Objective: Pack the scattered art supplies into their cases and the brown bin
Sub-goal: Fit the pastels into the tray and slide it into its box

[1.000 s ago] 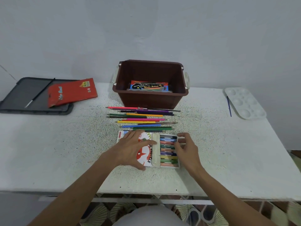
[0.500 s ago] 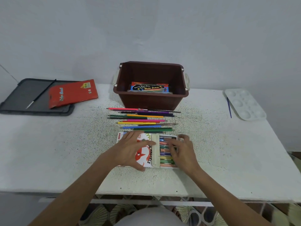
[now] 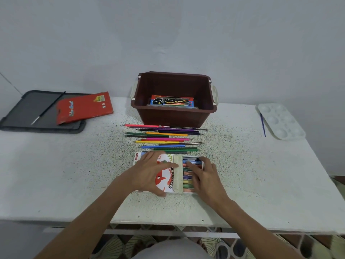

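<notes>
A white oil pastel box (image 3: pixel 164 181) lies near the table's front edge, its inner tray of coloured pastels (image 3: pixel 187 182) drawn partly out to the right. My left hand (image 3: pixel 149 171) grips the box sleeve from above. My right hand (image 3: pixel 206 176) lies flat over the exposed pastels, fingers spread. Several loose coloured pencils (image 3: pixel 164 139) lie in rows between the box and the brown bin (image 3: pixel 173 118). Inside the bin rests a watercolour box (image 3: pixel 172 101).
A red pencil case (image 3: pixel 84 107) overlaps a dark tray (image 3: pixel 22 109) at the back left, where a thin brush (image 3: pixel 48 108) lies. A white palette (image 3: pixel 280 120) and a blue brush (image 3: pixel 262 124) sit at the back right. A wall stands behind the table.
My right hand has slid left from the tray's right end onto the pastels. The exposed part of the tray looks slightly shorter. My left hand stays on the sleeve.
</notes>
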The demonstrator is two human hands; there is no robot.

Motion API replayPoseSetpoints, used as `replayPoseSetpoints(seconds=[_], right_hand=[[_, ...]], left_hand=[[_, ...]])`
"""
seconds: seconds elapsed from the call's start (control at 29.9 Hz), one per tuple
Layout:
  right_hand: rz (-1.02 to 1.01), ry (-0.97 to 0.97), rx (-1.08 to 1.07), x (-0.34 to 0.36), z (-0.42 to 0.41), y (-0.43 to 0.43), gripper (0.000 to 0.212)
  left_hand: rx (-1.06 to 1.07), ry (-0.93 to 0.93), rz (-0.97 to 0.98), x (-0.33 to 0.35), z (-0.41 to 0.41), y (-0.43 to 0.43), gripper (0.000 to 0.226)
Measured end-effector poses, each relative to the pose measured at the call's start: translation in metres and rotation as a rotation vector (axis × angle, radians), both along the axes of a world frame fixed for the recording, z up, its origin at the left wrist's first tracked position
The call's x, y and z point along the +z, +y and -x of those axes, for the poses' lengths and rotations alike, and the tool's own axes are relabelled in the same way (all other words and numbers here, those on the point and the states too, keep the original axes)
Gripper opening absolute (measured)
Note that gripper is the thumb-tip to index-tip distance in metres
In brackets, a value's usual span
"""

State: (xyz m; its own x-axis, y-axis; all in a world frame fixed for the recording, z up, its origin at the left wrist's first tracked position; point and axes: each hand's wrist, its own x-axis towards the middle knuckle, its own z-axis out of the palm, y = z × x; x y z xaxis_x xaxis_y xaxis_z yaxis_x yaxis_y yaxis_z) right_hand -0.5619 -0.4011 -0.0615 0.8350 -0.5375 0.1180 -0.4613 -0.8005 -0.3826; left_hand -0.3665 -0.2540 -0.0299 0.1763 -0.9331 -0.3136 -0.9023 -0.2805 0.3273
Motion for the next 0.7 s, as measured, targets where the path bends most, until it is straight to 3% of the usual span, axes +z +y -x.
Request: replayPoseSetpoints(seconds=[0.1,0.7], right_hand=[[-0.038,-0.051,-0.015,0.0012,0.0038,0.0013,0.039],[0.177,0.017,0.097,-0.0080,0.0052,-0.0062,0.044]], left_hand=[[-0.003,-0.002,0.006,-0.0004,0.0005,0.0006,0.097],[0.022,0.111,0.031,-0.0027,-0.0031,-0.0005,0.093]])
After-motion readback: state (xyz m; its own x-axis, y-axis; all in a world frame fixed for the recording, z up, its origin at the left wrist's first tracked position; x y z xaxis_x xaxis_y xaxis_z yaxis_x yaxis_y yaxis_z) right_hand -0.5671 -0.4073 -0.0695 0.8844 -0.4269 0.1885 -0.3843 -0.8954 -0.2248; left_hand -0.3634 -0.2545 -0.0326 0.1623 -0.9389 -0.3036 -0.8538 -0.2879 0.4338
